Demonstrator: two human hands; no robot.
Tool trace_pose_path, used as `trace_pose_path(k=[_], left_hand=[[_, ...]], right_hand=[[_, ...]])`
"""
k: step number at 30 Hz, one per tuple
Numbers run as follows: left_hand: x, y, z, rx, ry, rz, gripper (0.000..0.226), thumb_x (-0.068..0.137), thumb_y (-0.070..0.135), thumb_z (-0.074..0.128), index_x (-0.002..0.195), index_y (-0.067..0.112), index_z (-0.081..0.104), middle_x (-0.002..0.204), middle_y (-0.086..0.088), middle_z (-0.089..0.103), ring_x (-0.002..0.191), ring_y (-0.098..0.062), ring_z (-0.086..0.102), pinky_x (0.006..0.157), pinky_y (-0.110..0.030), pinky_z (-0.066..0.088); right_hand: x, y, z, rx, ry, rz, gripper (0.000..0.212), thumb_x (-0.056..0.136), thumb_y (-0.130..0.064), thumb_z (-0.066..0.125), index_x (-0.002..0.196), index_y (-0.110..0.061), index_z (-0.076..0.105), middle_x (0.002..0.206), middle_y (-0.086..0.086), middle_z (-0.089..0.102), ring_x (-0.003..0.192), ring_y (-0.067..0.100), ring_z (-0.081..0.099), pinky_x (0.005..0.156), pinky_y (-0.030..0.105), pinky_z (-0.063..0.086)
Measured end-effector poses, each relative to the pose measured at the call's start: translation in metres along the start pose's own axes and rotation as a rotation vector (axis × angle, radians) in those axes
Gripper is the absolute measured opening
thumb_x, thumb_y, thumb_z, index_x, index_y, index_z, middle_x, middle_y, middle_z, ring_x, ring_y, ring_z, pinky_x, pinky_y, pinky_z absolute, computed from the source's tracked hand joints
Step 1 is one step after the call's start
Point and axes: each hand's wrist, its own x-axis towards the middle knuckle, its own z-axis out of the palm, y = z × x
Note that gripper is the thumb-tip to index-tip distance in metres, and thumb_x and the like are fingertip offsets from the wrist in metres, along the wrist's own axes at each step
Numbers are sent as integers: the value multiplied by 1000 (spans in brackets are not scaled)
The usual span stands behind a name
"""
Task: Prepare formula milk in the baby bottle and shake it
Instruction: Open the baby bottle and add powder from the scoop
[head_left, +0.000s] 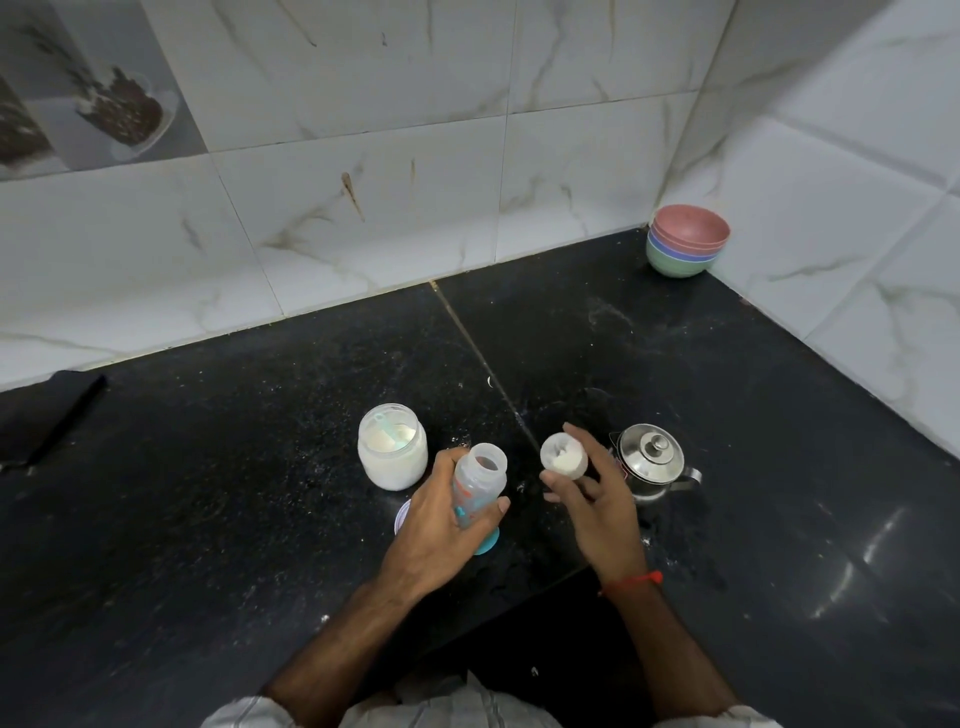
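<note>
My left hand (434, 525) grips the clear baby bottle (480, 480) around its body. The bottle has a teal base, stands slightly tilted on the black counter, and its mouth is uncovered. My right hand (587, 499) holds the bottle's white cap with the teat (564, 456) upside down, a little to the right of the bottle's mouth. An open glass jar of white formula powder (392, 447) with a pale teal scoop inside stands just left of the bottle.
A small lidded steel kettle (653, 457) stands right of my right hand. Stacked coloured bowls (685, 241) sit in the far right corner. A dark flat object (47, 415) lies at the left. A round lid (402, 517) shows behind my left hand. Powder specks dot the counter (260, 467).
</note>
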Motion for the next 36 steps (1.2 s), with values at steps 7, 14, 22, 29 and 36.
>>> trace_pose_path(k=[7, 14, 22, 29, 36], left_hand=[[2, 10, 9, 13, -20, 44, 52, 89, 39, 80, 130, 27, 49, 120, 17, 62, 113, 4, 58, 87, -10, 48], [8, 17, 15, -68, -47, 83, 55, 89, 43, 78, 132, 35, 44, 129, 15, 61, 116, -5, 64, 95, -30, 58], [12, 19, 19, -106, -55, 100, 56, 86, 54, 74, 131, 43, 42, 129, 17, 60, 119, -5, 62, 96, -29, 57], [13, 23, 19, -147, -58, 116, 52, 90, 42, 77, 128, 46, 42, 128, 16, 63, 117, -3, 63, 94, -23, 56], [16, 26, 21, -161, -79, 115, 52, 91, 42, 77, 128, 49, 41, 131, 16, 63, 119, -2, 63, 94, -19, 54]], right_hand=[[8, -59, -4, -219, -251, -251, 58, 99, -15, 66, 152, -30, 47, 140, 0, 41, 115, 19, 59, 89, 34, 61], [3, -81, 0, -468, -359, -418, 49, 104, -26, 54, 153, -30, 44, 148, 1, 36, 137, 0, 38, 112, 12, 34], [7, -95, -1, -456, -443, -536, 43, 108, -20, 47, 150, -17, 52, 166, 3, 26, 151, 23, 35, 114, 48, 46], [4, -106, -1, -505, -436, -629, 45, 100, 9, 53, 142, -6, 58, 164, 12, 31, 152, 20, 34, 118, 24, 36], [1, -111, 0, -500, -411, -674, 51, 93, 20, 56, 138, -4, 62, 160, 17, 36, 148, 24, 39, 108, 18, 44]])
